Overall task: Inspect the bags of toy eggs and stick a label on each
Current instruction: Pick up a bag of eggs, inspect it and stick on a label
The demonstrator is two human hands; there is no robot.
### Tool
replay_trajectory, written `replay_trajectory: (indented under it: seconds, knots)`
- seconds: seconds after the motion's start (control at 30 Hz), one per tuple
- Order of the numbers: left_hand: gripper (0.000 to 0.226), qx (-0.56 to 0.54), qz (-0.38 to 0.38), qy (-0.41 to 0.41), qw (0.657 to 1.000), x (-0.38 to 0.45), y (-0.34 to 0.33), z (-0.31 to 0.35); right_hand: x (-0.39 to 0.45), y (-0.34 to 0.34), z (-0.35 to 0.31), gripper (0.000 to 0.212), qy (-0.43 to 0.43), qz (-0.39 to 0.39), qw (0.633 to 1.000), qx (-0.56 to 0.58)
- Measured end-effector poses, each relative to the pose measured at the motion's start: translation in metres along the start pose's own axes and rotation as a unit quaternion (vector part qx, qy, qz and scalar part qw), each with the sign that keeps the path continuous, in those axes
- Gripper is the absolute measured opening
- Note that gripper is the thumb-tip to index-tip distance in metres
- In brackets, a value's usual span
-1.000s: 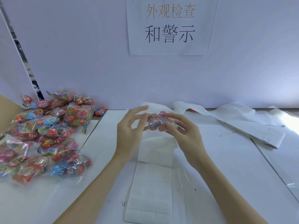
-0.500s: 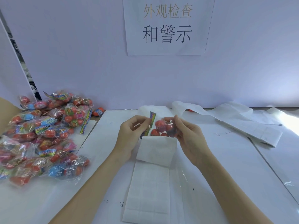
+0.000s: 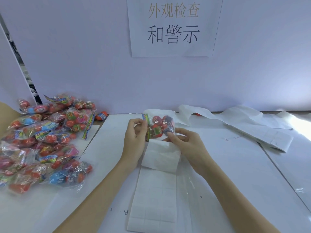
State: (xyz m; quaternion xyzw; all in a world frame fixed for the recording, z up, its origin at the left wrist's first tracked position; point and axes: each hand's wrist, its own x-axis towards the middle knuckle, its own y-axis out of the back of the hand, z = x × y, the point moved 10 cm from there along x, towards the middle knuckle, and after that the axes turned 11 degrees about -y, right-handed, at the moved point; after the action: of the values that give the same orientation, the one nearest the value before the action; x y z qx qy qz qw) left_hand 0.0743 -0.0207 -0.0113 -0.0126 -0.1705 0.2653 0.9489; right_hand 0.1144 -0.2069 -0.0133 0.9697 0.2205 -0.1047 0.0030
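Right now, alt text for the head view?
Two bare hands hold a clear bag of toy eggs above a strip of white labels on a white table: the left hand pinches its printed header, the right hand grips its lower corner. A pile of similar bags lies at the left, used label backing at the right.

The heap of clear plastic bags of red and blue toy eggs is cut off at the left edge; the small orange object behind crumpled white backing paper stays mostly hidden.
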Motion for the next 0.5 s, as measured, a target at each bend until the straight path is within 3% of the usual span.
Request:
replay_trajectory:
  seconds: [0.13,0.37,0.5]
  knots:
    - [0.027,-0.037,-0.084,0.032,0.995,-0.004,-0.020,-0.006,0.000,0.012,-0.001,0.016,0.002,0.038,0.999,0.022]
    - [0.041,-0.079,-0.065,0.044,0.994,0.002,-0.012,-0.009,0.001,0.007,-0.003,0.019,-0.003,0.007,1.000,0.000]
    - [0.044,-0.037,-0.093,-0.011,0.995,0.004,-0.013,0.005,0.002,0.014,-0.011,0.033,0.026,0.061,0.992,-0.108]
